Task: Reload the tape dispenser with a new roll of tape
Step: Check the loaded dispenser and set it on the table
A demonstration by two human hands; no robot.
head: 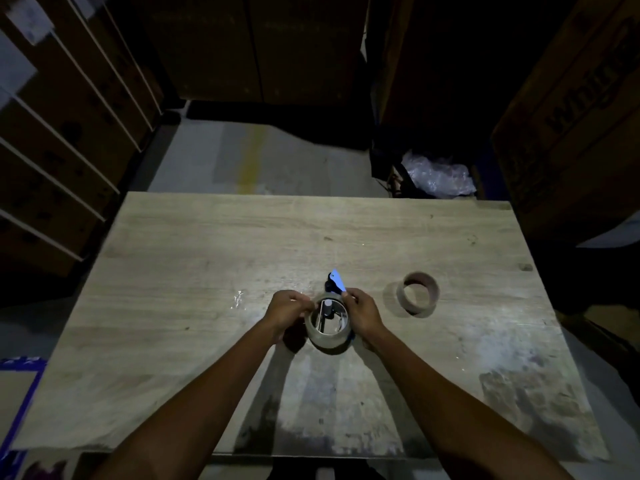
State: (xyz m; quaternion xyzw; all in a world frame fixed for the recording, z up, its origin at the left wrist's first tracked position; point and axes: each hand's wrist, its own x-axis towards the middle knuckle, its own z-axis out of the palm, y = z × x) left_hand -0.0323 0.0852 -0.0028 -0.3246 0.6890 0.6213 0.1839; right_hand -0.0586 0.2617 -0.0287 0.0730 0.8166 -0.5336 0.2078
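Observation:
A roll of clear-brown tape (327, 341) sits around the hub of a blue and black tape dispenser (335, 282) near the middle of the wooden table (207, 265). My left hand (289, 311) pinches the roll's left rim. My right hand (362, 313) grips its right rim, fingertips by the dispenser's blue front plate. Through the roll's hole I see the dispenser's metal frame and black spindle. An empty brown cardboard tape core (418, 293) lies on the table to the right, apart from my hands.
Stacked cardboard boxes (69, 109) rise on the left, and a large printed box (571, 109) on the right. A crumpled plastic bag (438, 176) lies on the floor beyond the table's far edge. The scene is dim.

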